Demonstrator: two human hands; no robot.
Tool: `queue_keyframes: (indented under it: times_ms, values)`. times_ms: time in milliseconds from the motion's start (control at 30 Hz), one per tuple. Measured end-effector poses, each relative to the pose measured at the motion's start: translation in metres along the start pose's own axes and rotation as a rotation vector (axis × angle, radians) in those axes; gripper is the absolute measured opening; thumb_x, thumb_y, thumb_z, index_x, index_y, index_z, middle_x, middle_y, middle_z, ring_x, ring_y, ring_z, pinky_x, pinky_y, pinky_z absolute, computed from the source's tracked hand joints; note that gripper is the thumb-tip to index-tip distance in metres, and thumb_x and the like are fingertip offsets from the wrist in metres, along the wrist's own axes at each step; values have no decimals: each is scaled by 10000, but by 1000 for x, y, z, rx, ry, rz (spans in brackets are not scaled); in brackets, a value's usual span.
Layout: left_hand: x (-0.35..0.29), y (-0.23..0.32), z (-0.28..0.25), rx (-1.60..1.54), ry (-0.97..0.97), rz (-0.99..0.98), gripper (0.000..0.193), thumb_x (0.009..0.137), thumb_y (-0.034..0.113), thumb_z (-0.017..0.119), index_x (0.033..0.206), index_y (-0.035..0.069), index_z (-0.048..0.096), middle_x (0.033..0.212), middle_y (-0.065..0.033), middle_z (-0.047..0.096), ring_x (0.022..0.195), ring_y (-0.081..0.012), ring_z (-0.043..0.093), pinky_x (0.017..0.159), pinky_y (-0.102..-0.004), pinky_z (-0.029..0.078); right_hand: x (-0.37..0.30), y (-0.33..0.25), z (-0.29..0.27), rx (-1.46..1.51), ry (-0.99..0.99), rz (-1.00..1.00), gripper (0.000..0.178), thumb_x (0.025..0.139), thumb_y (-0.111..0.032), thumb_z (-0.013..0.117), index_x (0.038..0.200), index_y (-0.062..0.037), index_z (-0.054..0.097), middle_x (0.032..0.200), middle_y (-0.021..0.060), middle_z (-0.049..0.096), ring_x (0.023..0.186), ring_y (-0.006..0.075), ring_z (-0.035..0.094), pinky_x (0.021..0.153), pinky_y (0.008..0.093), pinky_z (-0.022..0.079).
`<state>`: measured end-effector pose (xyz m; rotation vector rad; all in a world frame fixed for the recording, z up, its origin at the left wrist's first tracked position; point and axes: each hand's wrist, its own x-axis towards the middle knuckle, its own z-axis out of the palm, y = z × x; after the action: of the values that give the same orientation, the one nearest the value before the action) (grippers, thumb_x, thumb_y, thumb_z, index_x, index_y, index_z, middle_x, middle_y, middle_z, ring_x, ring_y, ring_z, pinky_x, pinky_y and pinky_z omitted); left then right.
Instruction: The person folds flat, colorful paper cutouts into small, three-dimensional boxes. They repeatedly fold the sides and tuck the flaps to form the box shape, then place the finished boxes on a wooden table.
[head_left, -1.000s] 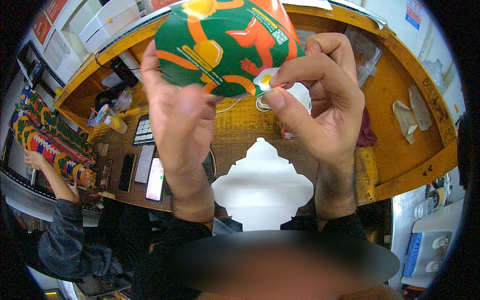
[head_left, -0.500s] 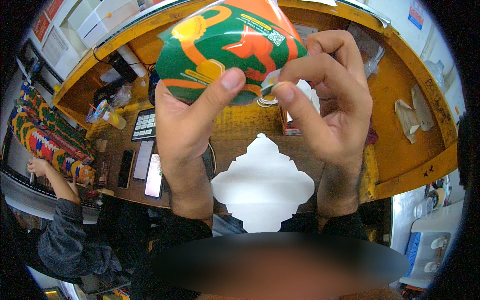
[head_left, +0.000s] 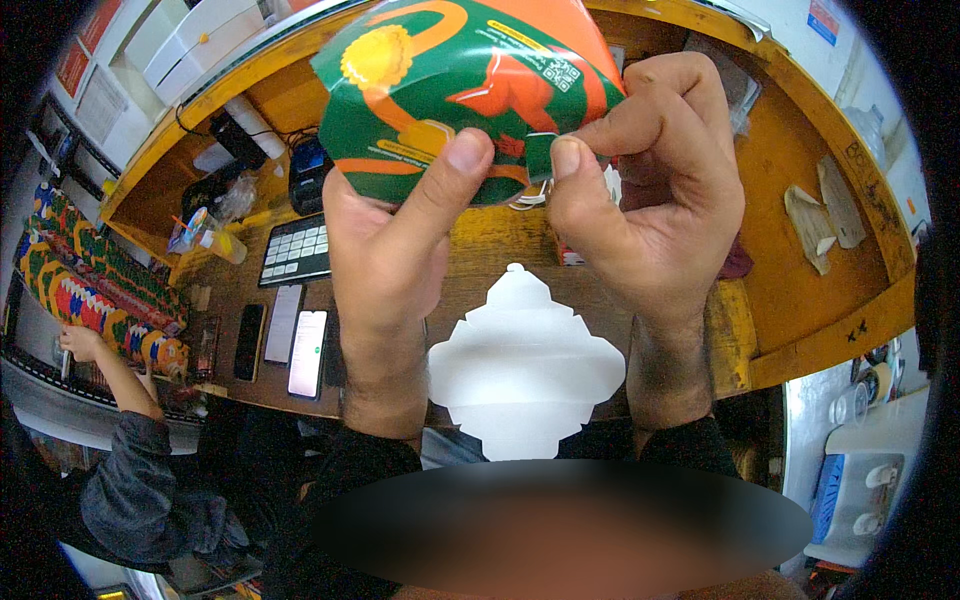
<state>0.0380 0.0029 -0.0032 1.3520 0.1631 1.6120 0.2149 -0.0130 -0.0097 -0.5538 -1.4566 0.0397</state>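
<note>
A glossy green and orange printed cardboard piece (head_left: 450, 85), curved as if partly folded, is held up above the table. My left hand (head_left: 395, 220) grips it from the left, thumb across its printed face and the other fingers hidden behind. At its lower right edge, my right hand (head_left: 665, 185) pinches a small green tab (head_left: 540, 157) of the cardboard between thumb and forefinger. Below my hands lies a flat white die-cut cardboard blank (head_left: 525, 365) with notched, stepped edges, its lower end over the table's near edge.
Two lit phones (head_left: 306, 355), a dark phone (head_left: 250, 342) and a tablet (head_left: 297, 250) lie on the left of the table. Behind them stands a drink cup (head_left: 222, 240). Torn brown paper (head_left: 815, 225) is at right. Another person's hand (head_left: 82, 343) touches a stack of patterned packages (head_left: 105, 285).
The cardboard has shifted slightly right and turned a little. My right thumb and forefinger have moved, and the small tab now shows its green face. My left grip stays the same.
</note>
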Motion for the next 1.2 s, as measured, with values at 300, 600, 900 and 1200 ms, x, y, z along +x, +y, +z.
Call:
queue_keyframes:
  times_ms: [300, 600, 900, 1200]
  values:
    - [-4, -3, 1, 79, -12, 27, 466, 1000, 97, 842, 1414, -17, 661, 1291, -121, 771, 1153, -206, 745, 1044, -378, 589, 18, -19, -18, -99, -208, 81, 133, 940, 10, 814, 1023, 14, 710, 1165, 64, 565, 1036, 113, 591, 885, 247, 504]
    - [-19, 0, -23, 230, -26, 1, 656, 940, 181, 921, 1484, -25, 619, 1352, -170, 752, 1221, -263, 731, 1100, -429, 568, 19, 3, -22, 225, -200, 74, 131, 1028, -28, 792, 1140, 23, 747, 1093, 67, 705, 946, 118, 681, 873, 252, 565]
    - [-10, 4, -33, -152, -111, -127, 657, 986, 214, 856, 1533, -28, 583, 1416, -203, 724, 1323, -325, 697, 1135, -480, 564, 24, 6, -27, -45, -345, -105, 183, 985, 0, 813, 1159, 26, 766, 1059, 44, 710, 889, 91, 662, 787, 226, 512]
    - [-7, 5, -22, 50, -57, -73, 537, 990, 100, 835, 1464, -28, 618, 1342, -161, 751, 1180, -255, 763, 997, -425, 648, 30, -10, -20, 824, -362, 349, 343, 1028, -83, 813, 1257, -19, 566, 1040, 75, 678, 918, 100, 671, 781, 246, 553]
